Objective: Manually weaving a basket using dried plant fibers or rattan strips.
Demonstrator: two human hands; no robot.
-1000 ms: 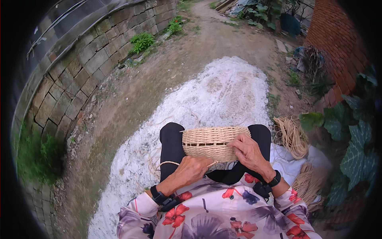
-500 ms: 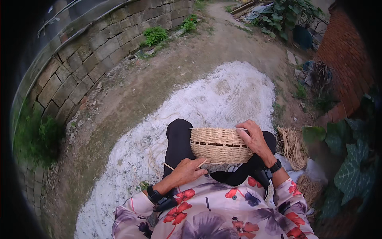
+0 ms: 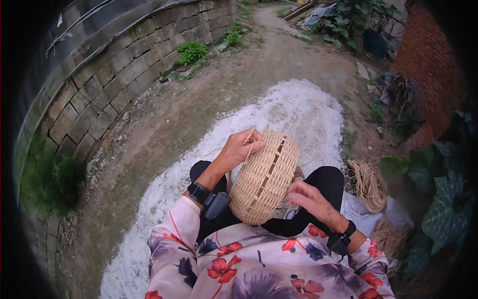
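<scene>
A pale woven basket [image 3: 265, 182] stands tilted between my knees, its long axis running from lower left to upper right. A row of dark gaps splits the weave along its side. My left hand [image 3: 243, 148] is at the basket's upper left edge, its thumb and forefinger pinched on a thin straw-coloured cord [image 3: 250, 149]. Beside the basket's lower right side is my right hand [image 3: 312, 200], its fingers loosely bent and a little apart, with nothing visible in them. The fingertips come close to the weave; whether they touch it I cannot tell.
Coils of pale cord [image 3: 367, 184] lie at the right, near white cloth or sheeting [image 3: 358, 212]. Big green leaves [image 3: 443, 209] crowd the right edge. A whitish patch of ground [image 3: 164, 214] spreads around me. A block wall [image 3: 109, 84] curves along the left.
The basket has turned from lying crosswise to a steep slant. My left hand has moved up and forward to its upper edge; my right hand has come off the rim and down to its side.
</scene>
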